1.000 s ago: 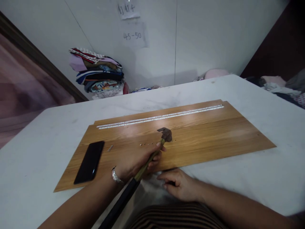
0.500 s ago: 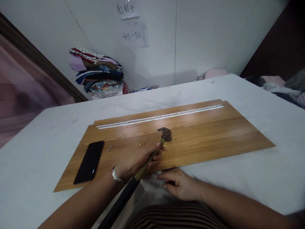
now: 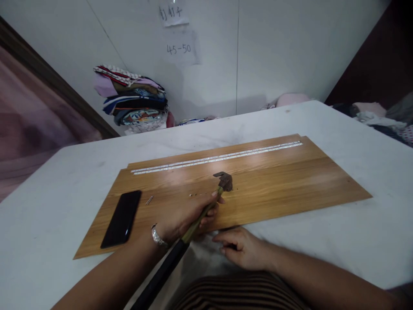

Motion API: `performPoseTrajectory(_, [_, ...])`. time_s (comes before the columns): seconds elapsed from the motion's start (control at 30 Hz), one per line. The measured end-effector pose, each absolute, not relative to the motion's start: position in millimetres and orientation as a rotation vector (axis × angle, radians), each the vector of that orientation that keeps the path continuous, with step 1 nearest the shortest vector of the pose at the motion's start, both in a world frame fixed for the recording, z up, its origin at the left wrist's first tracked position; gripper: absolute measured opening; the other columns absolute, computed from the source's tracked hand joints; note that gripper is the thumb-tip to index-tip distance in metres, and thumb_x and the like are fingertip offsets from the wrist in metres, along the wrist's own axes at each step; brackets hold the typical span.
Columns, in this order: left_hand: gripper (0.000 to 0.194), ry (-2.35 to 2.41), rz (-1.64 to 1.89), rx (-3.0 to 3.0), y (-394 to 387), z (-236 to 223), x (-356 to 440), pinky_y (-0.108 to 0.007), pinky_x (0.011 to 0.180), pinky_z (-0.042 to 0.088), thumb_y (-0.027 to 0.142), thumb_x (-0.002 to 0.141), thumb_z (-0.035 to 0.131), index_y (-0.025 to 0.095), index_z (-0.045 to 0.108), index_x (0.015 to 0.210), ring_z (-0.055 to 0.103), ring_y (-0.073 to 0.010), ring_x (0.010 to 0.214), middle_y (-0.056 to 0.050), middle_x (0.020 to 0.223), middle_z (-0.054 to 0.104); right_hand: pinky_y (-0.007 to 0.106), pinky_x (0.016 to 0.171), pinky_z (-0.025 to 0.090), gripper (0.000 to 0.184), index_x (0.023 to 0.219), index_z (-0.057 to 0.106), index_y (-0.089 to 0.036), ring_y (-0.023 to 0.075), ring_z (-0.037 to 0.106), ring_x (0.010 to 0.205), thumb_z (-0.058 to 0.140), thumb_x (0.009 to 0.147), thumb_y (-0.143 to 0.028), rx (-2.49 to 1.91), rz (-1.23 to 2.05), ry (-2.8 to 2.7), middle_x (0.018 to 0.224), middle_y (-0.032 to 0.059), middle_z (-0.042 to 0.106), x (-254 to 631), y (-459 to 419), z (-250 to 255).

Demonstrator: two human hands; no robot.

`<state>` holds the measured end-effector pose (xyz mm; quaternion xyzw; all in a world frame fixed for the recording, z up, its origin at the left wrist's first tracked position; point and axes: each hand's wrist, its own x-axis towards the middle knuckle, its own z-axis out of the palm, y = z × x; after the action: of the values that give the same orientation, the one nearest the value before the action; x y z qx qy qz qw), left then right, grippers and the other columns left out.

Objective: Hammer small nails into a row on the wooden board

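Note:
My left hand (image 3: 193,213) is wrapped round the wooden neck of a claw hammer (image 3: 199,223), close below its rusty head. The hammer's black grip slants down to the bottom edge of the view. Its head is over a wood-grain board (image 3: 274,185) on the table. Just off the board's front edge rests my right hand (image 3: 240,245), loosely curled with a gap between thumb and forefinger and nothing visible in it. Several nail heads (image 3: 195,195) show in a row left of the hammer head. Two loose nails (image 3: 149,200) lie near a black phone (image 3: 121,219).
Two printed measuring strips (image 3: 216,158) run along the board's far side. The white table (image 3: 364,172) extends around the board. Folded clothes (image 3: 135,97) are stacked at the back left, and handwritten papers (image 3: 179,48) hang on the wall. A pink curtain (image 3: 41,103) hangs at the left.

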<state>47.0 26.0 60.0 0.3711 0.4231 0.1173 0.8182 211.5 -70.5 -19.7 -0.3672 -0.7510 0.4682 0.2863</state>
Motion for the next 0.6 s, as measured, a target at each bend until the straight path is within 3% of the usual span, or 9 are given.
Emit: performPoseTrajectory(0.6, [0.037, 0.893, 0.278, 0.803, 28, 60, 46, -0.021, 0.040, 0.012, 0.051, 0.082, 0.056, 0.017, 0.056, 0.096, 0.028, -0.0036, 0.043, 0.006, 0.059, 0.039, 0.021, 0.055, 0.038, 0.029, 0.103, 0.066, -0.016, 0.0119, 0.051, 0.058, 0.051, 0.078, -0.013, -0.988, 1.185, -2.056, 0.067, -0.0004, 0.062, 212, -71, -18])
